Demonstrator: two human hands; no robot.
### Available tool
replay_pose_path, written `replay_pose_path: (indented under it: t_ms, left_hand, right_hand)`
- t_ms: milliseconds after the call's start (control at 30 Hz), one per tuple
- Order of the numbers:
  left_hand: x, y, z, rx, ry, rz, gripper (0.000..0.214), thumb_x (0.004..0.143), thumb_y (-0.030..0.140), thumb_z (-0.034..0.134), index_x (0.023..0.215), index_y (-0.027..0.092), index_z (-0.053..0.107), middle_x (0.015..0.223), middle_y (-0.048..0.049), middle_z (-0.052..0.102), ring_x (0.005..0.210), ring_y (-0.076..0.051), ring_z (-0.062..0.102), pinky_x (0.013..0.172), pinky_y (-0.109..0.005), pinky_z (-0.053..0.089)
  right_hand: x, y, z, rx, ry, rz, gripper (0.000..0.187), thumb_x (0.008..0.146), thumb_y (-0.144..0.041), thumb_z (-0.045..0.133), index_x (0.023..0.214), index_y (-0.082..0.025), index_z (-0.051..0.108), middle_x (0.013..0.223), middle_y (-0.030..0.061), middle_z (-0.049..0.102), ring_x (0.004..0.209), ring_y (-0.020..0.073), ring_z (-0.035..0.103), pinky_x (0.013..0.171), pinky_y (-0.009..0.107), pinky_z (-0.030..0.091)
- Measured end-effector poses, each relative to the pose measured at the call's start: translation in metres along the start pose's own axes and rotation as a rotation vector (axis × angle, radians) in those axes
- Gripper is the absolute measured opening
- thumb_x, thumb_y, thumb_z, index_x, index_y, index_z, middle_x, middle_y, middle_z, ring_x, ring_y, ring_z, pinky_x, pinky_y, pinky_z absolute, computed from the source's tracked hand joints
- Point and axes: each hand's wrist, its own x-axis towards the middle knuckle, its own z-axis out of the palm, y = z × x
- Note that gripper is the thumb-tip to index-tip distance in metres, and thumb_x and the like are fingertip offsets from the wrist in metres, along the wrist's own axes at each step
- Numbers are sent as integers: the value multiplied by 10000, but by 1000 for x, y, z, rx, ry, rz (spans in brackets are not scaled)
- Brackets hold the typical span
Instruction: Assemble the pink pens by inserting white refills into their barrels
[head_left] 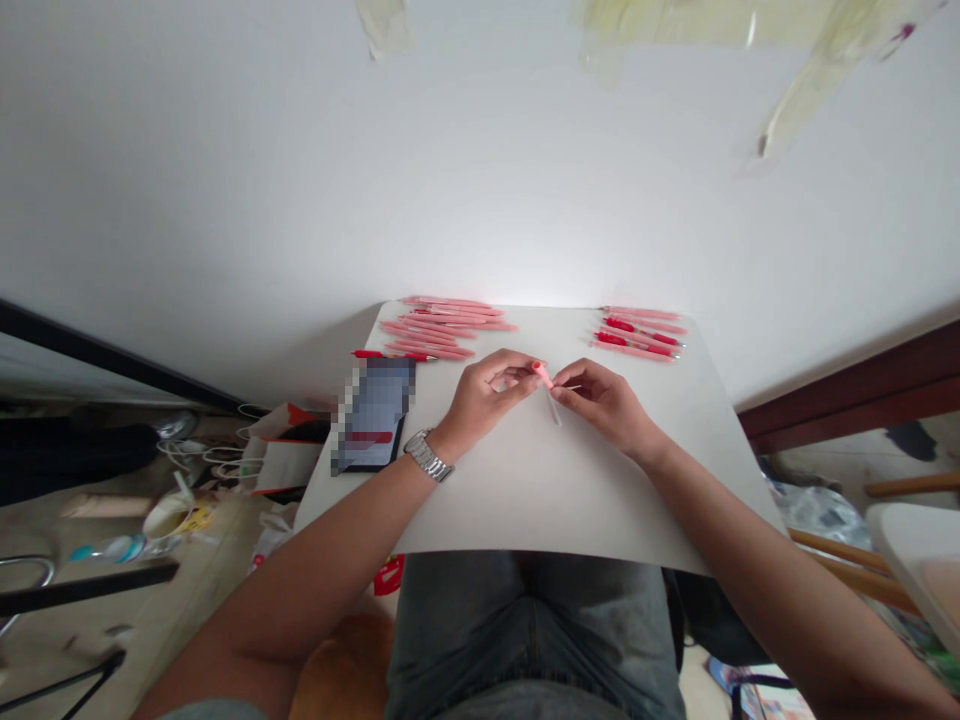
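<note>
Above the middle of the white table, my left hand [493,390] pinches a short pink pen part [541,374] with a round open end. My right hand [596,398] closes its fingertips at the lower end of that same part, and what else they hold is too small to tell. A thin whitish stick [556,410] slants down from between the hands. Left of them lies a pile of pink pens [442,325] at the table's back edge. A smaller row of pink and red pens [639,333] is at the back right.
A phone [377,412] with a blurred-out screen lies at the table's left edge, below a red pen [394,355]. The wall [480,180] rises right behind the table [525,500]. Bags, cables and a bottle [124,549] clutter the floor at left; a chair stands at right.
</note>
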Motion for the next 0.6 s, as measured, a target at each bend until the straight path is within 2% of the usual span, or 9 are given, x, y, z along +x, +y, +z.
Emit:
replay_pose_path:
  t_ms: [133,267,433,600]
  left_hand:
    - [0,2,1,0,-18,7,247,954,389,729,1076,174,733,1105,-102,769,975,-188,736,722,-241,594]
    - [1,3,1,1,22,6,277,959,416,717,1081,167,716,1065,-93,764,879,-167,729,652,-226,580]
    - [3,2,2,-1,44,17,278,975,426,694,1074,166,709,868,-51,726,734,-143,693,592,-232,559]
    - [4,0,1,4,43,-9,298,981,435,681,1099,163,704,881,-63,728,746,-150,701,590,-236,563]
  right_hand:
    - [1,0,-1,-37,-1,4,279,931,-492,754,1017,-228,722,1002,54,734,925,216,696,829,358,566]
    - [2,4,-4,-134,57,1,288,949,-490,720,1077,-232,713,1047,62,745,968,227,710,865,368,562]
    - [3,8,-9,-413,123,-58,178,967,-400,677,998,-230,722,912,39,716,801,188,658,722,332,523]
    - [3,10,-10,-582,101,-127,123,968,-336,656,969,-236,728,859,30,673,691,162,560,670,331,483]
